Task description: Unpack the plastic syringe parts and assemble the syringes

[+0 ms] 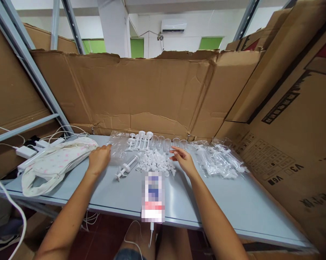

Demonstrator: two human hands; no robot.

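Note:
My left hand [99,158] is at the left edge of a clear plastic bag [119,146], its fingers together; whether they pinch the bag is hard to tell. Over the right side of a pile of small white nozzle-like pieces [154,161], my right hand [181,158] has its fingers apart and holds nothing. Behind the pile stand white plungers [141,139] and several clear cylinders [167,144]. A clear syringe with a white plunger [127,166] lies left of the pile. Bagged clear and white parts [218,160] lie to the right.
A phone with a blurred screen [153,196] lies at the front edge of the grey table [111,195], its cable hanging down. A white patterned cloth bag [60,164] and a power strip [38,153] are at the left. Cardboard walls [141,90] enclose the back and right.

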